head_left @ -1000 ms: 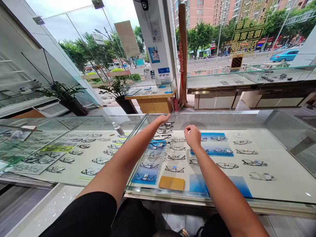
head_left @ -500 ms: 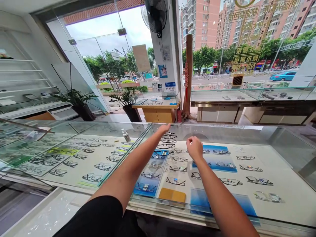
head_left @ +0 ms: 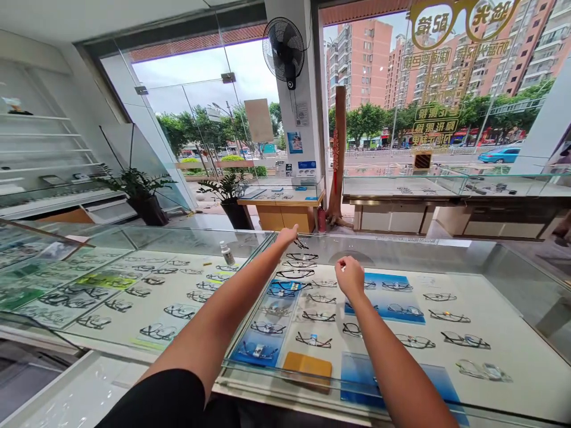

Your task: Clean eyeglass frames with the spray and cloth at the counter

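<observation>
Both my arms stretch out over a glass display case filled with rows of spectacle frames. My left hand reaches to the far edge of the glass top, fingers stretched out, beside a dark pair of glasses lying there. My right hand hovers above the glass with its fingers curled in a loose fist; whether it holds anything I cannot make out.
A small white bottle stands on the neighbouring case to the left. An orange cloth lies inside near the front. Potted plants, a wooden counter and more display cases stand behind, with a wall fan above.
The view has tilted upward, showing the fan and ceiling. My left hand has shifted slightly left along the far edge. My right hand stays curled in much the same place.
</observation>
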Demonstrator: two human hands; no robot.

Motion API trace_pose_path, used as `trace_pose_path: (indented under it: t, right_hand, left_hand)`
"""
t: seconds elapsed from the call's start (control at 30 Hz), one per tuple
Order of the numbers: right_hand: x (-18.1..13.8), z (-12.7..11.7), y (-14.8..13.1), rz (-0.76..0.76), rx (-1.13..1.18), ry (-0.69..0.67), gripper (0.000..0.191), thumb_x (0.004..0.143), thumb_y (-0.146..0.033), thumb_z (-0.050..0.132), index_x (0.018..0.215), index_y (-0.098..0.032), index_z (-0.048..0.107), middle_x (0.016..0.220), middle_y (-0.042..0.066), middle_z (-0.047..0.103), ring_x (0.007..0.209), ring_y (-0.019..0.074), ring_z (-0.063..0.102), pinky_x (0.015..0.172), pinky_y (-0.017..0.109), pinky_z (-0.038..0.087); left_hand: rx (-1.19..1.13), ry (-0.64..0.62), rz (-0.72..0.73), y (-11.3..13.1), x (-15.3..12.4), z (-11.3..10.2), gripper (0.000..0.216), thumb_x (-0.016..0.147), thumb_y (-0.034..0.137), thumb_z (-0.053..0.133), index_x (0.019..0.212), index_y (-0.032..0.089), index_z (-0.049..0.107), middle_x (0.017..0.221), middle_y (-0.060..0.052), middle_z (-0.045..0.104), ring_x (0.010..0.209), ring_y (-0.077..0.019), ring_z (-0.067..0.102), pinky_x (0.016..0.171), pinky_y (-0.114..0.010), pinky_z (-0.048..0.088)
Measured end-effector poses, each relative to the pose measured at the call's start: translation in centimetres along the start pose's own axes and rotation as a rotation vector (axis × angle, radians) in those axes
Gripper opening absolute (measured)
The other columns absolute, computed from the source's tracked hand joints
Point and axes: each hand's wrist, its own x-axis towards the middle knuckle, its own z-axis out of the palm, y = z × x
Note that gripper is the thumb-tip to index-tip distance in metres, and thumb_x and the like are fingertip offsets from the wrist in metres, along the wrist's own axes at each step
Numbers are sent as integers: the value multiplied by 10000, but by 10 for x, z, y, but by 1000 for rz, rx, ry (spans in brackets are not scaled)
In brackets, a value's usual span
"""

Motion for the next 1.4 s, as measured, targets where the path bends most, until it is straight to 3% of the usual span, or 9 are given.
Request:
trace_pose_path:
  t: [0.17, 0.3, 0.4, 0.57, 0.77, 0.83, 0.93, 1.03, 1.4]
  right_hand:
    - [-1, -4, 1, 13, 25, -5, 215, 927, -265, 516, 847, -209, 708, 954, 52, 724, 885, 229, 597, 788, 347, 332]
    - [-1, 1, 13, 13, 55, -24, 264, 892, -339, 504, 873, -194, 724, 971, 81, 716, 855, 242, 597, 783, 370, 349]
    - [1, 8, 25, -22, 56, 69, 275, 837, -392, 528, 851, -214, 738, 912, 70, 712, 780, 240, 594, 735, 375, 370]
    - [1, 11, 31, -97, 32, 130, 271, 828, -424, 538, 824, -235, 732, 879, 107, 712, 754, 272, 605, 708, 420, 395]
    - [-33, 11, -22, -471, -124, 257, 243, 955, -405, 531, 837, -265, 690, 831, 132, 720, 801, 332, 642, 742, 477, 376]
    - [-60, 20, -56, -654, -122, 161, 235, 984, -396, 557, 903, -233, 706, 882, 121, 737, 827, 315, 654, 774, 455, 411]
    - [-107, 41, -101, -894, -70, -230, 218, 1032, -360, 555, 1054, -213, 714, 1043, 120, 745, 986, 307, 680, 875, 443, 472]
    - [-147, 63, -120, -916, -85, -495, 308, 1052, -419, 552, 1260, -229, 676, 1222, 133, 711, 1112, 324, 672, 927, 466, 518]
    - [-165, 86, -101, -859, -167, -552, 680, 969, -519, 607, 1613, -379, 440, 1464, 85, 665, 1211, 399, 686, 898, 553, 612]
  left_hand:
    - [-189, -5, 3, -14, -37, -66, 619, 1060, 554, 401, 1142, 118, 833, 1241, -166, 798, 1108, -308, 700, 898, -385, 499]
    - [-304, 2, 15, -59, -109, -144, 693, 964, 690, 465, 1224, 161, 830, 1296, -143, 785, 965, -284, 642, 808, -391, 438]
    - [-384, 62, -2, -107, -178, -204, 674, 917, 689, 534, 1177, 148, 841, 1292, -150, 785, 919, -260, 595, 766, -370, 398]
    - [-374, 227, -321, -211, -281, -283, 611, 815, 662, 650, 1125, 175, 850, 1304, -124, 784, 942, -276, 580, 761, -381, 397]
    - [-276, 348, -648, -332, -346, -318, 571, 648, 638, 748, 1035, 233, 858, 1275, -99, 795, 1021, -317, 612, 771, -375, 400]
    - [-247, 332, -716, -361, -345, -317, 487, 589, 554, 787, 955, 241, 856, 1237, -96, 805, 1030, -331, 629, 759, -365, 403]
    - [-260, 342, -745, -397, -324, -311, 363, 554, 428, 782, 857, 235, 834, 1191, -110, 810, 1007, -334, 656, 732, -355, 420]
    - [-289, 379, -735, -430, -288, -303, 299, 567, 355, 768, 832, 224, 814, 1202, -130, 800, 1009, -323, 665, 727, -355, 450]
    - [-391, 430, -649, -539, -133, -283, 397, 782, 338, 792, 1124, 136, 806, 1132, -158, 797, 1054, -279, 710, 936, -409, 545]
